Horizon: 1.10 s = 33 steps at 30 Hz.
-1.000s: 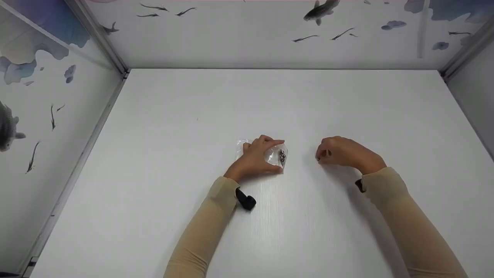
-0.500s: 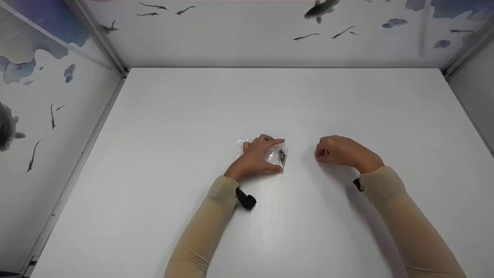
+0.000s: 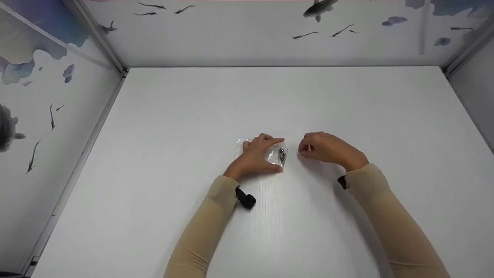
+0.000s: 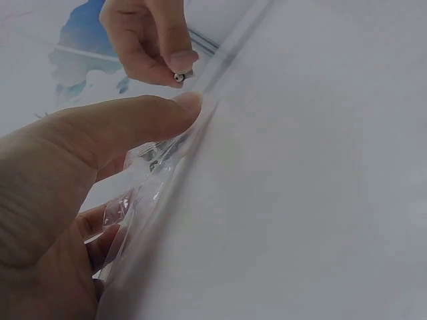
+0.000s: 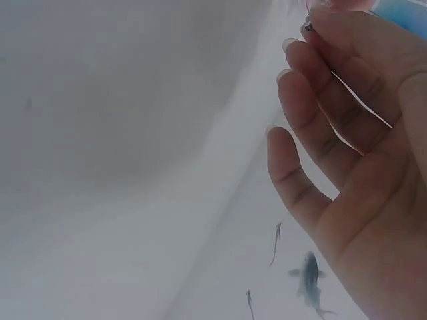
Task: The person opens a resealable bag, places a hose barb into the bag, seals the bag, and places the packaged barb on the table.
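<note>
In the head view, a clear plastic bag [image 3: 272,155] lies flat on the white table with several small shiny metal pieces [image 3: 282,155] near its right end. My left hand [image 3: 256,155] holds the bag, thumb and forefinger spread along its two sides. The left wrist view shows the thumb at the bag's edge and the other fingers partly behind the plastic. To the right, apart from the bag, my right hand [image 3: 326,150] pinches a tiny, rounded silvery metal piece [image 4: 179,77] between thumb and forefinger. Its remaining fingers are loosely bent in the right wrist view.
The white table [image 3: 173,116] is bounded by a back panel [image 3: 247,34] and a left panel [image 3: 38,127], both printed with fish and ink-wash shapes. A black wrist strap [image 3: 246,199] shows below the left sleeve's cuff.
My right hand has shifted left, closer to the bag, and slightly away from me, mostly within the last half second. The left hand and bag stay in place.
</note>
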Available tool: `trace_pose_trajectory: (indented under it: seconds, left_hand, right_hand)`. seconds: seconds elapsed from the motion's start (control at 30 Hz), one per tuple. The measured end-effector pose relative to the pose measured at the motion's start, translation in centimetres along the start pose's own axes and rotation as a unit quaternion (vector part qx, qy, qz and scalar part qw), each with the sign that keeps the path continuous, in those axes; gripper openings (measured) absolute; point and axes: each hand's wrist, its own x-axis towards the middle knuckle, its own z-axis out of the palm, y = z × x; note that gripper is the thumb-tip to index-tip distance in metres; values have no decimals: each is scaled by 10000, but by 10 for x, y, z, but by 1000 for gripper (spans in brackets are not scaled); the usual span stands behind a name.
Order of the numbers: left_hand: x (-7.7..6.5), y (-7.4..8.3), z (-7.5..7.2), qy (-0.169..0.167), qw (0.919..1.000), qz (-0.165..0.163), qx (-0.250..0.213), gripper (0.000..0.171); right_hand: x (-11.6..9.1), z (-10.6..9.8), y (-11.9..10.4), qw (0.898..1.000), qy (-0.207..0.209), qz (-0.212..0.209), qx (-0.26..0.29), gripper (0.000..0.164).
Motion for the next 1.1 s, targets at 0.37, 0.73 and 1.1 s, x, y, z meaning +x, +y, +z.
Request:
trace_pose_trajectory:
  seconds: [0.37, 0.73, 1.1]
  left_hand:
    - [1, 0, 1, -32, 10000, -56, 6, 83]
    - [3, -1, 2, -43, 10000, 10, 88, 85]
    - [1, -4, -1, -38, 9999, 134, -69, 85]
  right_hand:
    - [18, 12, -13, 9990, 151, -318, 270, 12]
    - [25, 17, -19, 9981, 193, -435, 391, 14]
    - [22, 18, -20, 9985, 224, -303, 392, 13]
